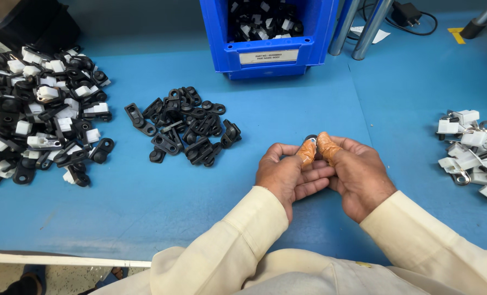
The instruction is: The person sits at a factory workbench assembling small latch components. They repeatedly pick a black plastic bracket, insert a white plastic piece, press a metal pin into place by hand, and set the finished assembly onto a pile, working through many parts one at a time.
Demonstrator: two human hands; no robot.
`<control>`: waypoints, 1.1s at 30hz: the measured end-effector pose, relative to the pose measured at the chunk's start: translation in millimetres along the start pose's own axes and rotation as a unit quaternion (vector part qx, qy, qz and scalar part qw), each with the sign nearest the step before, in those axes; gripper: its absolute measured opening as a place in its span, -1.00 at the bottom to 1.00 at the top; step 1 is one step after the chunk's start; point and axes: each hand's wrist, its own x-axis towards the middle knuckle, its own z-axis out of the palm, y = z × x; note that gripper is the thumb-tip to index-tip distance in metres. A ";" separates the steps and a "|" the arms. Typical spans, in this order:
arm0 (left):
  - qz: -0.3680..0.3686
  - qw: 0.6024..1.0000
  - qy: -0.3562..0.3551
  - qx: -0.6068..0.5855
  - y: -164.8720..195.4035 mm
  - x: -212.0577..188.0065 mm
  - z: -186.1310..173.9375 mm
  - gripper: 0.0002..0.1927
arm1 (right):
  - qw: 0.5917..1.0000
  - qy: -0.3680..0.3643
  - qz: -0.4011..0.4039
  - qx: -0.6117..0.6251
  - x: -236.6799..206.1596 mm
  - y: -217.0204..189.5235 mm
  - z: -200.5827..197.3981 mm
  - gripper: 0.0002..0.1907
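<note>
A: Presently, where is the small black part (311, 137) located?

B: Between both thumbs, above the middle of the tabletop (145, 196), toward its near edge. The left hand (290, 175) and right hand (355, 175) meet around it. Each grip is clamped on the part, thumbs pressing from above, fingers curled beneath. Both thumbs wear orange finger cots (307, 152).

A: Handling properties?

B: Judged light, rigid moulded plastic with a smooth surface. It should tolerate firm pinching; the cots likely add friction. Take hold at the flat sides, leaving the ring end exposed.

A: Surrounding items?

B: A loose pile of black clips (183, 125) lies just left of the hands. A larger heap of black-and-white assemblies (41, 109) occupies the left edge. White pieces with metal rings (475, 153) sit at the right edge. A blue bin (268, 35) stands at the far edge.

A: Limitations of the view?

B: The part is mostly covered by the thumbs; only a dark rim shows, so its exact shape cannot be determined. The left heap, the right pile and the bin are cut off by the frame.
</note>
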 end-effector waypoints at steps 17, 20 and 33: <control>0.253 0.897 0.123 0.342 -28.0 -8.0 17.7 -0.81 | 0.999 -0.039 -0.016 -0.024 18.2 -0.1 -40.8 -0.80; 0.260 0.885 0.120 0.368 -25.5 -8.0 12.3 -0.87 | 0.995 -0.081 -0.011 -0.056 23.1 0.8 -44.0 -0.79; 0.332 0.700 0.277 0.569 87.5 17.6 -95.1 -0.89 | 0.961 -0.104 -0.239 -0.097 31.3 -91.6 7.6 -0.83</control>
